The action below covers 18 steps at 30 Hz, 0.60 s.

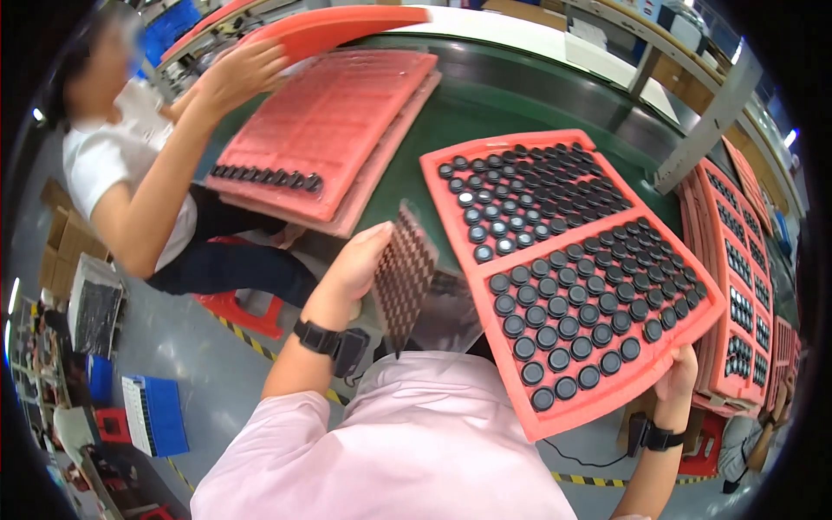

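Note:
My left hand (357,267) is closed on the edge of a thin sheet (406,276) with a brown and dark checkered pattern, held nearly upright left of the tray. A clear, glossy plastic piece (444,314) shows just beside that sheet. My right hand (679,374) grips the near right edge of a pink foam tray (523,256), its fingers partly hidden by the rim. Two sections of the tray hold many round black caps (568,325) in rows; some in the far left part look shinier. The tray lies tilted, its near end close to my body.
At left, a person in white (130,165) lifts a red foam sheet (338,30) over stacked pink trays (334,130), one bearing a row of black parts (269,178). More filled trays (732,286) stack at right beside a metal post (706,130). The worktable is green (468,95).

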Tool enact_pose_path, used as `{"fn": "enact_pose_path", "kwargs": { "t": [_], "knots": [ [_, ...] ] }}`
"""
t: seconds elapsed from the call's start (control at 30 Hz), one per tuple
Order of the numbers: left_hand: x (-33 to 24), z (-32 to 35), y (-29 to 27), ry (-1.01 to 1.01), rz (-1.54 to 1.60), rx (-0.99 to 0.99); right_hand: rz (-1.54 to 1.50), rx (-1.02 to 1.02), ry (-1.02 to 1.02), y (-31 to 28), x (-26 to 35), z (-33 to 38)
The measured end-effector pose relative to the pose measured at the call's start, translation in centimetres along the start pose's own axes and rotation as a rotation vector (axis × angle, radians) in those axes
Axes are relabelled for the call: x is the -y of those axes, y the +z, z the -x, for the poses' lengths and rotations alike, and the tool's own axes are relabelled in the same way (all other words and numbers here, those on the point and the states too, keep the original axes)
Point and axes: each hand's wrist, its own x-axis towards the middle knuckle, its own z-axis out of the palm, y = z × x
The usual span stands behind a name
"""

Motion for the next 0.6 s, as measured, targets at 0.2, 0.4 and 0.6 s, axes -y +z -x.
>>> {"fn": "enact_pose_path", "kwargs": {
  "t": [0.2,0.4,0.6],
  "knots": [
    [-6.5,-15.6,-9.6,0.025,-0.091,0.09,0.015,-0.249,0.104,9.6,2.4,-16.0],
    [-11.0,-33.4,-17.6,0.158,-0.189,0.136,0.227,-0.558,0.126,18.8,5.2,-33.9],
    [-10.9,-45.3,-19.9,0.154,-0.19,0.132,0.455,-0.711,0.234,22.5,5.1,-44.3]
  ]
}}
